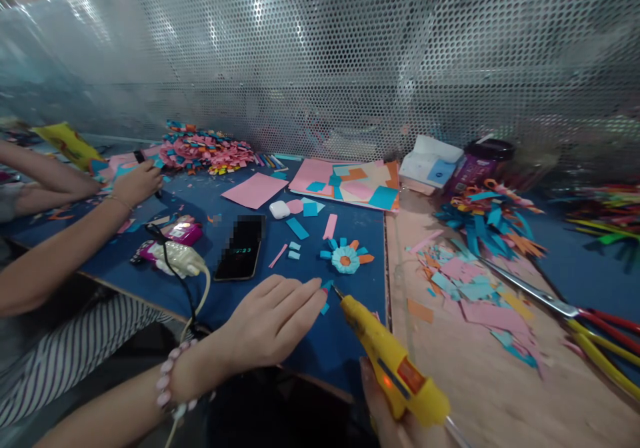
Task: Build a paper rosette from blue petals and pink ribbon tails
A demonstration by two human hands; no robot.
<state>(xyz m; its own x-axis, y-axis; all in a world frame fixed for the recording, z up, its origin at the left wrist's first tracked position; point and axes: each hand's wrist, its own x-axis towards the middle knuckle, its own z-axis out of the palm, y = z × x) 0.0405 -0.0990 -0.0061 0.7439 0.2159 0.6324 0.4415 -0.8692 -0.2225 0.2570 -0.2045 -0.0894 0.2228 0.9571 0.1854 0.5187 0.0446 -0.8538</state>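
My right hand is wrapped round the handle of a yellow hot glue gun, its nozzle pointing up and left. My left hand, with a pink beaded bracelet at the wrist, pinches a small blue paper strip at its fingertips. The nozzle tip is right beside that strip; whether they touch I cannot tell. Just beyond both hands lies a paper flower with a pale blue ruffled middle and blue and orange petals on one side. Loose blue pieces and a pink strip lie near it.
A phone, power plugs with cords and an earbud case lie leftward. A co-worker's arm reaches in. Paper sheets stand before the perforated metal screen. Rightward are paper scraps and scissors.
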